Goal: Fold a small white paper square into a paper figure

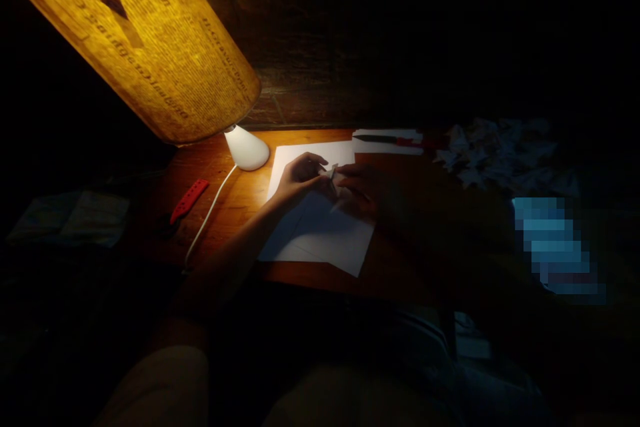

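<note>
Between my two hands is a small folded piece of white paper [331, 173], pinched above the desk. My left hand [301, 173] has its thumb and fingertips on the paper's left side. Opposite it, my right hand [361, 188] grips the right side, its fingers partly lost in shadow. Beneath both hands lie white paper sheets [345, 250], with a corner sticking out toward me. Fine details of the folds are too dim to make out.
A lamp with a yellow printed shade [150, 47] and white base [249, 149] stands at left. Its white cord [213, 207] passes a red-handled tool [190, 200]. A dark-bladed knife [383, 140] rests on paper behind. Right are heaped folded papers [500, 153] and a blurred bluish screen [555, 247].
</note>
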The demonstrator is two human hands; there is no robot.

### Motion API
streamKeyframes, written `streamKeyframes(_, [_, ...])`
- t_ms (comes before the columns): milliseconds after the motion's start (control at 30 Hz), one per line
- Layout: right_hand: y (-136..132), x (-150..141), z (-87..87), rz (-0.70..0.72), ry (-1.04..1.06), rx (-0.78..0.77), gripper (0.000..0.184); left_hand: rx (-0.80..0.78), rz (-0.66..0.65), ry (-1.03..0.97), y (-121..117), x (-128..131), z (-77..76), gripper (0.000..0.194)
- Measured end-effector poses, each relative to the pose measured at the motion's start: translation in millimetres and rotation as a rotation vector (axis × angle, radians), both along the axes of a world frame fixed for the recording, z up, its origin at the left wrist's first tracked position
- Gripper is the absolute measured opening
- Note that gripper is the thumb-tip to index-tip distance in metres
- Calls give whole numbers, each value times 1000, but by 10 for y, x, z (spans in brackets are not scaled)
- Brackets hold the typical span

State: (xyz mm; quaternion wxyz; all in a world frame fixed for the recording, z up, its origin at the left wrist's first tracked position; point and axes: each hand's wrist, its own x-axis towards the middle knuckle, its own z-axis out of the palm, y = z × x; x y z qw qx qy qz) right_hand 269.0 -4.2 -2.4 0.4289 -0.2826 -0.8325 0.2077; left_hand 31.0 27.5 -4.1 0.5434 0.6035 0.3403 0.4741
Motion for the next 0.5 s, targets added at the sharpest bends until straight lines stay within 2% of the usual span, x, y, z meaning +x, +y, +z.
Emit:
streamKeyframes(267, [26, 5, 13, 41, -8, 71, 14, -18, -90, 60, -31, -34, 59, 57])
streamKeyframes(500, [-23, 112, 131, 48, -202, 90, 20, 125, 12, 216, -22, -7, -40, 52])
